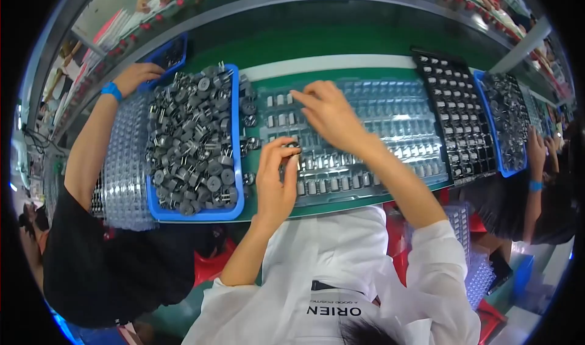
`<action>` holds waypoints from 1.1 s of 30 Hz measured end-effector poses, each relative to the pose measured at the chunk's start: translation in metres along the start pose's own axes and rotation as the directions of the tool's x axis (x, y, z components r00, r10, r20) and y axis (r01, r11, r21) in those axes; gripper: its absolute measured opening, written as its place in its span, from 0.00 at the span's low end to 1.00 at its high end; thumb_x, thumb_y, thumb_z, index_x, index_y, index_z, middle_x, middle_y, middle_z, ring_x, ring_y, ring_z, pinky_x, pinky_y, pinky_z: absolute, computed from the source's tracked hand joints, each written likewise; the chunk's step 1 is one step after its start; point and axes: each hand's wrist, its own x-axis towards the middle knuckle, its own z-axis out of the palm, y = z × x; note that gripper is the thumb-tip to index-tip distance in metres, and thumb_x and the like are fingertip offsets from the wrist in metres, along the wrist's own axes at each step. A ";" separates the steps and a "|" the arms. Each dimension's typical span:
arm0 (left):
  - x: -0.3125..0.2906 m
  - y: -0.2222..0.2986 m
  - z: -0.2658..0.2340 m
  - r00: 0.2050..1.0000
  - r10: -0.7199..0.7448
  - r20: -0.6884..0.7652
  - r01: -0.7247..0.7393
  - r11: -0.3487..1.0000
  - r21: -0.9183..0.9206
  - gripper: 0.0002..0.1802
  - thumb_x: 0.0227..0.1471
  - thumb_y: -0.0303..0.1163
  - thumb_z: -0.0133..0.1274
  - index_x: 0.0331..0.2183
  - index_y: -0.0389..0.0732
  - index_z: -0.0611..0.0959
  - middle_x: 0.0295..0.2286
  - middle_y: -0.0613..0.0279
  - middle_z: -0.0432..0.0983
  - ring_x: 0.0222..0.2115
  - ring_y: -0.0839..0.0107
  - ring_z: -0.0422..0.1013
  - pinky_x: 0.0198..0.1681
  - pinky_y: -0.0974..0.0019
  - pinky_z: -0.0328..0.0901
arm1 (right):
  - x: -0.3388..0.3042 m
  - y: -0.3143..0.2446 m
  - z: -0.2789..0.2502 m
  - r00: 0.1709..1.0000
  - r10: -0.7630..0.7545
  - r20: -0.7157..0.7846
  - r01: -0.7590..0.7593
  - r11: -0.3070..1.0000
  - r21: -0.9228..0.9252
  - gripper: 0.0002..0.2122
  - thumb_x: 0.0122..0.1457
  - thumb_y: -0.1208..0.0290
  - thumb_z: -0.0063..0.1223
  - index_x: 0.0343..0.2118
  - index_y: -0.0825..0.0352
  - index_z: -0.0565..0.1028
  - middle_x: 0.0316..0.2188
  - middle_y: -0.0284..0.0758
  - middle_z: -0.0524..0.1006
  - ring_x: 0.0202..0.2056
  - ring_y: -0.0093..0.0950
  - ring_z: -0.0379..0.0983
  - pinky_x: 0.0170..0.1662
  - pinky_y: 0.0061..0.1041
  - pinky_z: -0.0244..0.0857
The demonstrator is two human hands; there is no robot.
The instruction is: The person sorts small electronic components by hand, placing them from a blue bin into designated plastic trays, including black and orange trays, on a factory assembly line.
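Note:
My left hand (277, 177) is closed at the near left of a clear plastic tray (390, 125), with a small dark piece (294, 144) pinched between thumb and fingertips. Its exact kind is partly covered by the fingers. My right hand (332, 114) reaches over the tray's upper left, fingers apart, the index fingertip touching or just beside a small pale part (290, 99) in a pocket. Similar pale and metallic parts fill the left ends of the upper rows and much of the near rows. Left of my hands, a blue bin (238, 131) is heaped with grey round plugs (192, 144) with metal pins.
Loose plugs (248, 120) lie between bin and tray. A black tray (460, 113) of parts and another blue bin (501, 162) stand to the right. At left, a co-worker's arm (91, 144) reaches past stacked clear trays (125, 162) to a small blue bin (164, 55). Another co-worker's hand (536, 150) is at right.

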 end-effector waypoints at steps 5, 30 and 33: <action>-0.013 -0.007 -0.004 0.995 -0.065 -0.077 0.068 0.997 0.035 0.06 0.54 0.21 0.47 0.36 0.32 0.75 0.44 0.48 0.70 0.46 0.61 0.67 0.50 0.64 0.61 | 0.006 -0.004 0.054 0.999 -0.012 -0.048 -0.005 0.941 -0.339 0.05 0.43 0.70 0.53 0.23 0.65 0.73 0.27 0.39 0.72 0.33 0.38 0.69 0.35 0.39 0.62; 0.017 -0.027 -0.015 0.990 -0.105 0.096 0.132 0.929 -0.347 0.08 0.48 0.18 0.53 0.34 0.29 0.79 0.44 0.50 0.71 0.47 0.62 0.68 0.49 0.65 0.64 | -0.009 -0.041 -0.019 0.853 0.505 -0.132 -0.281 0.657 0.700 0.10 0.47 0.76 0.58 0.35 0.66 0.78 0.31 0.34 0.77 0.35 0.24 0.74 0.40 0.24 0.69; 0.017 0.002 -0.010 0.992 -0.107 0.060 0.118 0.965 -0.234 0.09 0.48 0.20 0.55 0.35 0.32 0.82 0.42 0.53 0.74 0.44 0.66 0.70 0.48 0.67 0.65 | -0.034 -0.053 -0.045 0.825 0.564 -0.029 -0.405 0.628 0.665 0.07 0.49 0.75 0.59 0.32 0.68 0.79 0.30 0.33 0.78 0.31 0.19 0.74 0.35 0.20 0.70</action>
